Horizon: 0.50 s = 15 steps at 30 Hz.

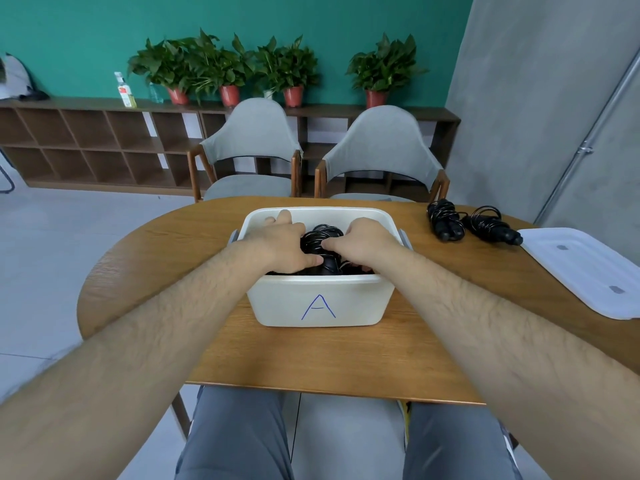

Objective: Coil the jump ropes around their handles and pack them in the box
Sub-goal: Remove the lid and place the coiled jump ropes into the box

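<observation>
A white box (pixel 320 303) marked with a blue letter A stands in the middle of the wooden table (pixel 311 355). Inside it lies a black coiled jump rope (pixel 320 239). My left hand (pixel 284 242) and my right hand (pixel 360 240) both reach into the box and press on this coiled rope from either side, thumbs toward the middle. More black rope under my hands is mostly hidden. Two further coiled black jump ropes (pixel 445 220) (pixel 491 225) lie on the table at the far right.
The box's white lid (pixel 585 268) rests on the table's right edge. Two grey chairs (pixel 252 150) (pixel 381 154) stand behind the table. A low wooden shelf with potted plants (pixel 221 67) runs along the green wall. My grey-trousered knees (pixel 239 434) show under the near edge.
</observation>
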Tool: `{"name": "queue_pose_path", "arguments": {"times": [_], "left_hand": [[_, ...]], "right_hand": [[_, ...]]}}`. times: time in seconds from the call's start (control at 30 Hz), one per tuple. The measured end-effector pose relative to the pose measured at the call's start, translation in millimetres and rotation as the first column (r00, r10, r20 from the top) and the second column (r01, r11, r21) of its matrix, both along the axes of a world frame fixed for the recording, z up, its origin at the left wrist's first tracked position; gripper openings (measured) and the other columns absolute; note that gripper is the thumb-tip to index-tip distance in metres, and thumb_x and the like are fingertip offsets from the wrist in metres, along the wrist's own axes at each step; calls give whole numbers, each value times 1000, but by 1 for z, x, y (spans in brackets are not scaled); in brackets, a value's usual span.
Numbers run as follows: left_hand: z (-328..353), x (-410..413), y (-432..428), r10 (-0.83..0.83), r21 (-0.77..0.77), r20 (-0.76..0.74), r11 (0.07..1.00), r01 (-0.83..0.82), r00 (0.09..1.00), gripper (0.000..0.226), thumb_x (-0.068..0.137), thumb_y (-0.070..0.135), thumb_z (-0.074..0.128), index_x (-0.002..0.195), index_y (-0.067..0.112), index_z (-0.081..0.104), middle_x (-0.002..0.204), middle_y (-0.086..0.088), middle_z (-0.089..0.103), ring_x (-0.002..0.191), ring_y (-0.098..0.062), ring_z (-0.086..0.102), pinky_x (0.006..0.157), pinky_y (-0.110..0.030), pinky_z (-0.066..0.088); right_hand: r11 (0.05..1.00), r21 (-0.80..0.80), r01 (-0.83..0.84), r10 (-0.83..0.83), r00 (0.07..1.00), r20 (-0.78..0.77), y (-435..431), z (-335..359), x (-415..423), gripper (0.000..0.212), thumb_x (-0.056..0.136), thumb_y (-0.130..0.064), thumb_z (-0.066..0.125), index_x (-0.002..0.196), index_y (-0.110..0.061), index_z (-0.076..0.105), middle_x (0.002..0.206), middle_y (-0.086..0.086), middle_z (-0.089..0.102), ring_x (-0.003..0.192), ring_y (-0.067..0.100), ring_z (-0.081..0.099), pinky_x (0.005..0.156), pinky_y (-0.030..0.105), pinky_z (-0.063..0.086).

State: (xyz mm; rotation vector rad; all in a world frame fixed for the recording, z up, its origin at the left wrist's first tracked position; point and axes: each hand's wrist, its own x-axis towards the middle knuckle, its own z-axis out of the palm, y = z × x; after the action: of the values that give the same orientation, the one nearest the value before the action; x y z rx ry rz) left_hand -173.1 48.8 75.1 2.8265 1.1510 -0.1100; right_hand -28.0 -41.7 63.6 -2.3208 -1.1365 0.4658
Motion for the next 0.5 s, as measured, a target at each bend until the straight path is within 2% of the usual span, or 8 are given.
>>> {"name": "queue_pose_path", "arguments": {"times": [0.1,0.13,0.2,0.3,0.4,0.5], "left_hand": [[2,4,-4,2,15,58,1000,-3,998,67,92,67,54,139,20,50,137,-5,38,129,-27,41,103,-47,46],[3,7,-6,0,28,101,1000,-3,995,63,94,63,53,139,19,51,135,-6,40,128,-27,43,102,-47,47],[7,16,-11,-23,60,227,998,9,974,50,99,52,52,134,16,56,130,-7,48,121,-26,50,98,-46,49],[14,41,-23,-99,95,404,993,66,909,30,101,37,50,119,15,63,117,-7,59,109,-25,56,92,-41,50],[23,75,-40,-174,129,430,983,130,886,22,101,32,48,110,18,63,107,-4,59,102,-23,55,85,-40,50],[28,114,-59,-235,157,416,970,185,878,20,99,29,46,107,20,62,103,-2,58,98,-22,55,86,-42,49]], "right_hand": [[998,64,-4,-2,996,94,-7,11,-1,33,85,-46,61,67,-19,55,63,-3,58,63,17,59,50,25,40],[995,96,-2,-11,992,128,-10,14,0,31,87,-43,58,69,-18,58,66,0,61,67,19,61,52,28,45],[983,181,9,-38,987,159,-17,21,2,32,90,-39,54,85,-11,68,79,7,71,76,24,67,66,36,57],[959,281,44,-97,980,175,-30,26,15,31,94,-37,52,88,-12,69,80,5,71,76,22,66,68,34,54],[941,327,92,-157,971,178,-45,29,39,27,95,-36,51,86,-16,66,80,0,67,75,18,62,66,31,51],[926,339,165,-226,963,146,-62,24,71,27,94,-35,51,83,-15,65,80,-2,67,76,18,62,66,32,50]]}}
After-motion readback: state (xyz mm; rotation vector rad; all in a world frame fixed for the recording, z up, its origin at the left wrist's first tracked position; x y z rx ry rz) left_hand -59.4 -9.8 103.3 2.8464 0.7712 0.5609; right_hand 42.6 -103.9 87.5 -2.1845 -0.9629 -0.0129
